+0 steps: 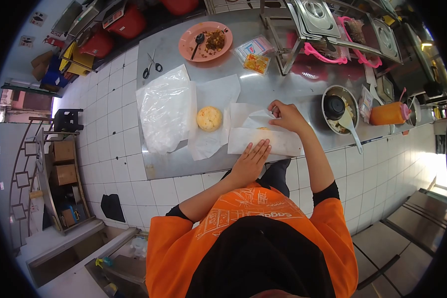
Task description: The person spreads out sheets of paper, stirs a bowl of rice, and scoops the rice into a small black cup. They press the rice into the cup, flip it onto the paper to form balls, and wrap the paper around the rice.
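Note:
A white wrapping paper (238, 141) lies partly folded on the steel table, with a bit of yellow food (263, 128) showing between its layers. My left hand (253, 160) rests flat on the paper's near fold, fingers stretched out. At the paper's far right side, my right hand (286, 117) is closed, its fingertips pinching a raised flap. Left of it, a round yellow rice portion (209, 119) sits on another open sheet (218, 89). Farther left lies a stack of white sheets in clear plastic (165, 111).
Behind are scissors (152, 65), a pink plate (187, 48) with dark food and a spoon, and plastic packets (257, 63). To the right stand a metal bowl (327, 116) with a ladle, an orange bottle (386, 113) and a metal rack (285, 62). The table's front edge is near my body.

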Available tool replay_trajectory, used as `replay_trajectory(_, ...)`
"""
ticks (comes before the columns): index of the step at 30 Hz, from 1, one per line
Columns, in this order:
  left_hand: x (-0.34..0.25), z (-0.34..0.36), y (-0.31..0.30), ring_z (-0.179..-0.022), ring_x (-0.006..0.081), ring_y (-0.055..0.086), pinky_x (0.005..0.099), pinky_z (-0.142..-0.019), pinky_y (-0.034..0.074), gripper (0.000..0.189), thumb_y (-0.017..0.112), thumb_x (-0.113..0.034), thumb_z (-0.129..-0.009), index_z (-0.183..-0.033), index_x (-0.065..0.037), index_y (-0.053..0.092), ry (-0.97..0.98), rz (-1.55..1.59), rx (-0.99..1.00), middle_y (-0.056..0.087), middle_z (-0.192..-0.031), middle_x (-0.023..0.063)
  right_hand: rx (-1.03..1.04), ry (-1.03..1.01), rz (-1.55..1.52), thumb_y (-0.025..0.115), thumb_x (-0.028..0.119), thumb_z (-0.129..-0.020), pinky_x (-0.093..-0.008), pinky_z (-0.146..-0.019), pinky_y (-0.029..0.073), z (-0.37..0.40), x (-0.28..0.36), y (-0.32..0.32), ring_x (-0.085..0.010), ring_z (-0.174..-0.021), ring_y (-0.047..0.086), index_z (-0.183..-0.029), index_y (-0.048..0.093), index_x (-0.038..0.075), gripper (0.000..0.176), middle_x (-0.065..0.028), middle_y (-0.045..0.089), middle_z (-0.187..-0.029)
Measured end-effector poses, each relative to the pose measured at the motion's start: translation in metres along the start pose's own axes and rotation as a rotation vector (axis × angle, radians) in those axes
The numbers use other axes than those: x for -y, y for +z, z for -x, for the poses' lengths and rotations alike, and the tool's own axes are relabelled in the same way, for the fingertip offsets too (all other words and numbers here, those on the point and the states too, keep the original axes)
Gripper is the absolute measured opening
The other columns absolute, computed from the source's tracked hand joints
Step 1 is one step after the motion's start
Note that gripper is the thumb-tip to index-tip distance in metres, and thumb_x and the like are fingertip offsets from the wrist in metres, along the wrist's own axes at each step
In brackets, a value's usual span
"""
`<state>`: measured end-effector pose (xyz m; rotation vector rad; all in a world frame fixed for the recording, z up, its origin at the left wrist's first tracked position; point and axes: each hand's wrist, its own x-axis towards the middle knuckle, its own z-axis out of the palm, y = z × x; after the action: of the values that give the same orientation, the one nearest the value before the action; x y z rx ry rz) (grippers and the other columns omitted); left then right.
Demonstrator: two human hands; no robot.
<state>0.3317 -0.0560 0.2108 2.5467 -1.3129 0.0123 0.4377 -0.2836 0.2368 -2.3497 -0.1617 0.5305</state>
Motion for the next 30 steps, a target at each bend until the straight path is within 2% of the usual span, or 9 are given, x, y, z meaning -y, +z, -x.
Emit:
replay_trajectory(2, -0.001, 0.001, 0.0, -0.139, 0.0229, 0.026, 0.0446, -0.112, 0.015, 0.055, 0.048, -0.019, -0.088, -0.138, -0.002, 0.037, -0.021, -0.019, -0.011, 0.031, -0.148, 0.0126, -0.004, -0.014, -0.175, 0.07, 0.01, -0.073, -0.0348, -0.083, 0.046, -0.001, -0.006, 0.001, -0.0238, -0.093, 0.061, -0.105, 0.05, 0.009, 0.037, -0.0077, 0.062, -0.086)
replay_trajectory(4, -0.003, 0.002, 0.002, -0.138, 0.0224, 0.027, 0.0445, -0.112, 0.014, 0.055, 0.048, -0.02, -0.087, -0.139, -0.003, 0.037, -0.032, -0.013, -0.02, 0.032, -0.148, 0.0116, -0.155, -0.247, -0.283, 0.068, 0.004, -0.074, -0.0347, -0.081, 0.047, -0.004, -0.009, 0.005, -0.0219, -0.084, 0.061, -0.102, 0.049, 0.008, 0.034, -0.0069, 0.063, -0.086)
replay_trajectory(10, -0.003, 0.0, 0.005, -0.137, 0.022, 0.029, 0.0447, -0.112, 0.012, 0.057, 0.05, -0.021, -0.087, -0.139, -0.004, 0.036, -0.051, -0.062, -0.031, 0.033, -0.147, 0.0101, -0.303, 0.054, -0.353, 0.063, -0.001, -0.077, -0.0318, -0.077, 0.049, 0.025, 0.02, -0.002, -0.0232, -0.079, 0.061, -0.127, 0.047, 0.011, 0.054, -0.0109, 0.066, -0.091)
replay_trajectory(14, -0.003, -0.001, 0.01, -0.137, 0.022, 0.029, 0.0445, -0.112, 0.011, 0.059, 0.05, -0.021, -0.086, -0.14, -0.004, 0.034, -0.068, -0.043, -0.056, 0.034, -0.147, 0.0098, -0.444, -0.032, -0.21, 0.061, -0.003, -0.077, -0.0331, -0.076, 0.05, 0.064, 0.032, 0.009, -0.0253, -0.079, 0.061, -0.129, 0.051, 0.013, 0.055, -0.01, 0.065, -0.088)
replay_trajectory(16, -0.003, -0.003, 0.008, -0.137, 0.0217, 0.029, 0.0444, -0.112, 0.012, 0.059, 0.05, -0.021, -0.086, -0.14, -0.005, 0.035, -0.075, -0.033, -0.055, 0.034, -0.147, 0.0094, -0.515, -0.319, 0.166, 0.059, -0.001, -0.075, -0.0354, -0.078, 0.051, 0.083, 0.026, 0.024, -0.0259, -0.077, 0.062, -0.115, 0.062, 0.009, 0.041, -0.009, 0.065, -0.086)
replay_trajectory(19, -0.001, -0.004, 0.009, -0.137, 0.0209, 0.03, 0.0442, -0.112, 0.012, 0.059, 0.051, -0.021, -0.085, -0.14, -0.006, 0.036, -0.061, -0.064, -0.071, 0.035, -0.146, 0.0083, -0.676, -0.404, 0.273, 0.058, 0.001, -0.073, -0.0371, -0.083, 0.051, 0.1, 0.013, 0.06, -0.0251, -0.08, 0.063, -0.105, 0.066, 0.006, 0.033, -0.008, 0.065, -0.086)
replay_trajectory(27, 0.011, -0.012, 0.013, -0.133, 0.0198, 0.034, 0.0455, -0.111, 0.012, 0.052, 0.044, -0.018, -0.085, -0.137, -0.011, 0.043, 0.0, -0.087, -0.158, 0.039, -0.143, 0.0048, -0.856, -0.337, 0.218, 0.058, -0.003, -0.072, -0.0374, -0.085, 0.052, 0.107, 0.013, 0.103, -0.0238, -0.086, 0.064, -0.102, 0.065, 0.004, 0.031, -0.0074, 0.067, -0.089)
replay_trajectory(29, 0.021, -0.028, 0.004, -0.129, 0.0203, 0.039, 0.0454, -0.11, 0.012, 0.05, 0.046, -0.018, -0.085, -0.135, -0.014, 0.046, 0.06, -0.17, -0.432, 0.046, -0.136, 0.0041, -0.87, -0.279, 0.172, 0.059, -0.005, -0.072, -0.0365, -0.084, 0.052, 0.109, 0.014, 0.106, -0.0247, -0.086, 0.064, -0.103, 0.065, 0.004, 0.032, -0.0077, 0.067, -0.089)
replay_trajectory(30, 0.023, -0.038, -0.012, -0.129, 0.0203, 0.039, 0.0454, -0.11, 0.012, 0.05, 0.046, -0.018, -0.085, -0.135, -0.014, 0.046, 0.064, -0.168, -0.43, 0.046, -0.136, 0.0041, -0.872, -0.274, 0.172, 0.059, -0.005, -0.072, -0.0365, -0.084, 0.052, 0.11, 0.013, 0.109, -0.0247, -0.086, 0.064, -0.103, 0.065, 0.004, 0.032, -0.0077, 0.067, -0.089)
